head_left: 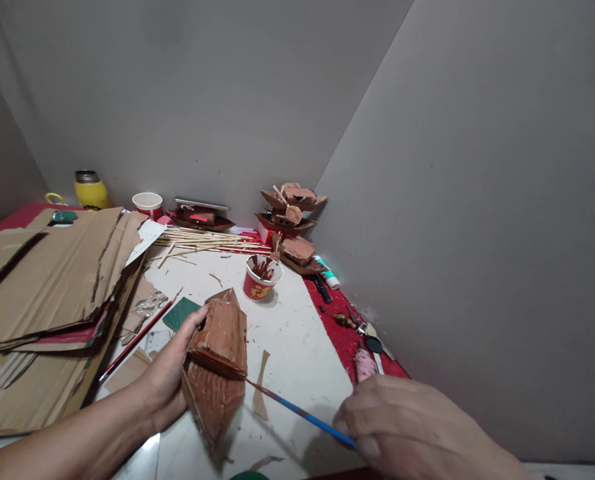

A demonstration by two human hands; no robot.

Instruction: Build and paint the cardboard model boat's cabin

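Note:
A brown-painted cardboard model boat point(219, 340) with a curved cabin roof is held up over the white tabletop. My left hand point(170, 373) grips it along its left side, the thumb near the roof edge and the other fingers hidden beneath. In my right hand point(402, 427) is a thin blue paintbrush point(302, 415), pinched between the fingers. Its tip touches the boat's right side, at the lower edge of the cabin. Beyond the boat stands a red and white paper cup point(262, 280), its inside smeared with brown paint.
Several brown model boats point(297, 250) are stacked at the back right, and another boat point(200, 219) lies by the wall. Thin wooden sticks point(202, 241) lie at the back. Cardboard sheets point(52, 280) fill the left. Keys point(370, 332) and small tools rest on red cloth at right.

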